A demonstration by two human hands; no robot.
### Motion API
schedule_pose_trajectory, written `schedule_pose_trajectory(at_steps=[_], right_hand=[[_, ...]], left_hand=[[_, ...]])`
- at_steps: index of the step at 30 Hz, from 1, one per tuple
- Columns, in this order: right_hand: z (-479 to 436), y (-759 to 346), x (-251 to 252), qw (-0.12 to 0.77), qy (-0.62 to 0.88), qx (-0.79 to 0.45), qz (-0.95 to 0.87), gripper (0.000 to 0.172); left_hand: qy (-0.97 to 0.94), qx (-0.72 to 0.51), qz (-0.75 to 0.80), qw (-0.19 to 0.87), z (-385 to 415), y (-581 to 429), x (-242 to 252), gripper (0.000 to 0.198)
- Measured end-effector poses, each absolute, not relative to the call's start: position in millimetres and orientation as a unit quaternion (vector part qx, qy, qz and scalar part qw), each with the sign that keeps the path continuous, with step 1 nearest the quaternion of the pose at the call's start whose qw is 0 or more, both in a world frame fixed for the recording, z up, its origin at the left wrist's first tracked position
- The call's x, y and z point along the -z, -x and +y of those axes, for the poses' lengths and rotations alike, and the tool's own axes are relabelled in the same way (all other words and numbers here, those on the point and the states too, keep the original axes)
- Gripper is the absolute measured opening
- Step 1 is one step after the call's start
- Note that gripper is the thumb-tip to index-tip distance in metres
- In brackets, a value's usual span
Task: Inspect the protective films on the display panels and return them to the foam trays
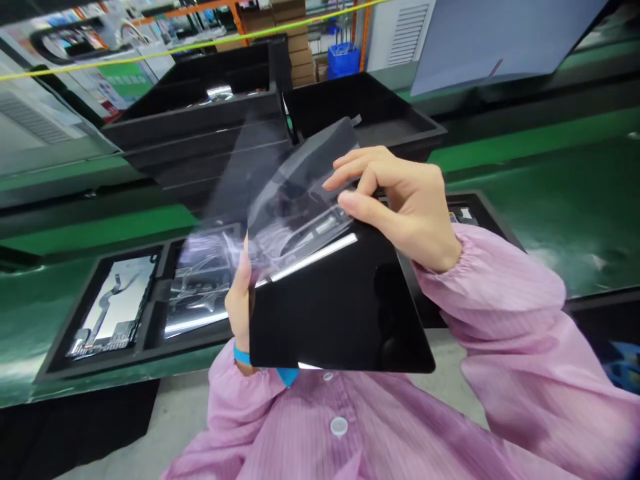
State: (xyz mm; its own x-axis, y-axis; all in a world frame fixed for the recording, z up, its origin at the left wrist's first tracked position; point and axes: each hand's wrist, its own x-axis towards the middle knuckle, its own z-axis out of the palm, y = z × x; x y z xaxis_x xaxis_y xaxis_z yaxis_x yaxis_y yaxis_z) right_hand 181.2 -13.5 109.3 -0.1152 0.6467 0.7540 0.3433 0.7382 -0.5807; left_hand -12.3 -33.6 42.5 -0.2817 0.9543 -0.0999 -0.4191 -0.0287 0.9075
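A glossy black screen panel [330,307] is held up in front of my chest. My left hand [240,293] grips its left edge, the fingers mostly hidden behind it. A clear protective film [300,180] curls up off the panel's upper part. My right hand [395,193] pinches the film near the panel's upper right, thumb against the fingers. Below the curled film, the panel's face shows bare and reflective. A blue band circles my left wrist.
A black foam tray [150,300] on the green bench [565,193] holds a device part with a ribbon cable and some clear film. Behind are two black bins [200,110], one containing shiny film. A grey-white board [495,40] hangs at upper right.
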Motion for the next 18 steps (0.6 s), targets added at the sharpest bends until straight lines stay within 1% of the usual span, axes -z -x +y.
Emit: schedule_pose_trajectory(at_steps=[3, 5, 6, 8, 11, 14, 16, 18], right_hand=[[-9, -178, -105, 0.595, 0.335, -0.16, -0.713, 0.028], [-7, -177, -104, 0.598, 0.333, -0.17, -0.709, 0.029], [-6, -177, -104, 0.601, 0.329, -0.175, -0.707, 0.029], [-6, -178, -103, 0.604, 0.328, -0.186, -0.702, 0.028], [-6, -179, -102, 0.611, 0.367, -0.196, -0.673, 0.026], [-3, -183, -99, 0.653, 0.394, -0.223, -0.607, 0.019], [1, -187, -94, 0.683, 0.383, -0.243, -0.573, 0.017], [5, -190, -89, 0.693, 0.378, -0.246, -0.563, 0.019]], left_hand=[[-0.294, -0.641, 0.501, 0.501, -30, 18, -46, 0.027], [-0.318, -0.636, 0.523, 0.471, -29, 21, -45, 0.024], [-0.323, -0.634, 0.527, 0.465, -29, 22, -45, 0.026], [-0.324, -0.627, 0.517, 0.485, -31, 20, -45, 0.037], [-0.341, -0.604, 0.433, 0.575, -36, 12, -52, 0.055], [-0.371, -0.598, 0.356, 0.615, -40, 5, -61, 0.056], [-0.398, -0.599, 0.354, 0.598, -42, 5, -64, 0.056], [-0.433, -0.588, 0.363, 0.578, -41, 7, -63, 0.057]])
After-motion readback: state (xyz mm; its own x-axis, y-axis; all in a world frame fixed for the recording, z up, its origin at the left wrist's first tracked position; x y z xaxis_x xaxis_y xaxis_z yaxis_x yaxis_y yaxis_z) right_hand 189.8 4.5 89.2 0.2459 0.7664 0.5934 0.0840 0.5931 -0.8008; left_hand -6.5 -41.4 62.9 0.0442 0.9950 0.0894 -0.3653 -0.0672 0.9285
